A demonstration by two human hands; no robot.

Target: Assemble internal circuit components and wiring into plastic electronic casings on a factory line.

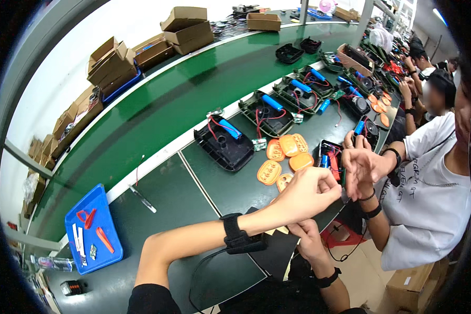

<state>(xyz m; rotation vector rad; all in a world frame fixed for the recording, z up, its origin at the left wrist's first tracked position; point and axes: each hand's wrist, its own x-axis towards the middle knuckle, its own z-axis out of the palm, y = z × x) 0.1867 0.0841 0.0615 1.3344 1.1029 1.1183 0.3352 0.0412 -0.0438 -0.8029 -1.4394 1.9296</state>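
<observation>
My left hand [310, 192] reaches across the bench with its fingers curled together in a pinch. Whatever it may hold is too small or hidden to make out. Below it, my right hand [309, 239] is closed too, its fingers bent, and I cannot see anything in them. Just beyond my left hand lie orange plastic covers [269, 172]. A black housing [331, 157] with a blue cell and red parts sits close to its fingertips. Right beside it are a co-worker's hands [365, 163], fingers partly spread. Farther left rests another black housing [224, 149] with a blue battery cell and red wires.
Several open housings [269, 115] line the green conveyor belt [157, 104]. A blue tray [94, 230] at left holds red strips and a small circuit board. A pen [143, 200] lies near the belt's edge. Cardboard boxes [188, 31] stand beyond. The co-worker [424, 193] sits close at right.
</observation>
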